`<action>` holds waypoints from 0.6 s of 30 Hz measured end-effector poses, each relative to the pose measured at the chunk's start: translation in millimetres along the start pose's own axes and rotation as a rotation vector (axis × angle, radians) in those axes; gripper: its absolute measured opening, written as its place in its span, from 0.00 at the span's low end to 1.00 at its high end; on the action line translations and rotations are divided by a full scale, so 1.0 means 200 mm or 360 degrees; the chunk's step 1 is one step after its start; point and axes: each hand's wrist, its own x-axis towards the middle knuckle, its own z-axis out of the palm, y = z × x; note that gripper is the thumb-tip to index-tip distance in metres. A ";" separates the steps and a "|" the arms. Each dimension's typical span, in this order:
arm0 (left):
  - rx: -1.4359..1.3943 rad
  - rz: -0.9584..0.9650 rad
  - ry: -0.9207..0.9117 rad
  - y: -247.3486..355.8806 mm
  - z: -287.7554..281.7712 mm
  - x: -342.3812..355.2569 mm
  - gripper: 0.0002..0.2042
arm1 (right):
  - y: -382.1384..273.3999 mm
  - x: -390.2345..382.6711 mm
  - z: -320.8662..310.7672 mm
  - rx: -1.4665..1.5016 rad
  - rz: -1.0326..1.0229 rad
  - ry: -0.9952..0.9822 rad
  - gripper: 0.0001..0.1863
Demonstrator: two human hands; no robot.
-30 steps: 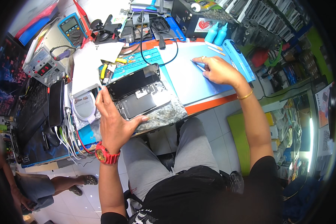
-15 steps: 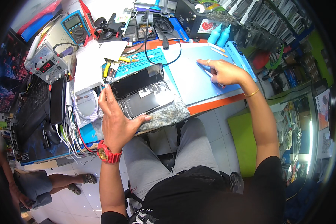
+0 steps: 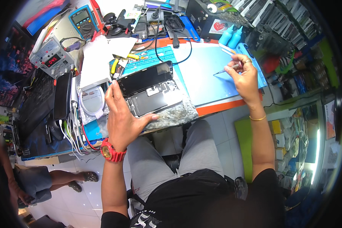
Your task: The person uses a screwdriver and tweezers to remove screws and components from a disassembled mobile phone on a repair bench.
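An opened smartphone (image 3: 152,103) lies on the bench with its dark screen (image 3: 146,79) tilted up along the far edge. My left hand (image 3: 122,121) reaches around its left end: the fingers touch the screen's left edge and the thumb rests by the near edge of the body. To the right, my right hand (image 3: 245,78) pinches a slim screwdriver (image 3: 223,71) above the pale blue mat (image 3: 205,89). Its thin tip points left, apart from the phone.
Yellow-handled pliers (image 3: 133,56) lie behind the phone. At left are a power supply (image 3: 53,57), a multimeter (image 3: 85,24), a dark phone (image 3: 62,97) and bunched cables. A black cable (image 3: 190,53) loops over the mat. Blue bottles (image 3: 225,36) stand behind. Another person (image 3: 32,182) is at lower left.
My right hand has turned and lifted with the screwdriver, its tip now pointing left over the mat. My left hand stays at the phone. The whole view has shifted slightly.
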 end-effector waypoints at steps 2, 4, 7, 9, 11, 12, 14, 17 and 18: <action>-0.0005 0.0001 0.0000 0.00 0.00 0.00 0.74 | -0.02 0.00 0.07 -0.0221 -0.0047 0.0034 0.24; -0.0016 -0.0034 -0.0017 0.01 0.00 0.00 0.74 | -0.06 -0.01 0.12 -0.0441 -0.0182 -0.0001 0.27; 0.0018 0.0023 0.0020 -0.02 0.00 -0.01 0.75 | -0.18 -0.03 0.27 0.0103 -0.0155 -0.0015 0.26; -0.0008 -0.0024 -0.0008 0.00 -0.01 -0.01 0.75 | -0.27 -0.04 0.39 0.0277 -0.0188 -0.0065 0.27; -0.0020 -0.0051 -0.0024 0.00 0.00 -0.01 0.75 | -0.34 -0.03 0.47 0.0149 -0.0301 -0.0153 0.26; -0.0021 -0.0054 -0.0027 0.00 0.00 0.00 0.75 | -0.35 -0.03 0.50 0.0160 -0.0289 -0.0185 0.26; -0.0018 -0.0041 -0.0025 0.00 0.00 0.00 0.75 | -0.35 -0.02 0.55 0.0182 -0.0266 -0.0249 0.27; -0.0010 -0.0024 -0.0011 0.00 0.00 0.00 0.75 | -0.34 -0.01 0.58 0.0090 -0.0298 -0.0299 0.27; -0.0013 -0.0028 -0.0013 0.00 0.00 0.00 0.75 | -0.33 -0.01 0.59 0.0101 -0.0297 -0.0298 0.27</action>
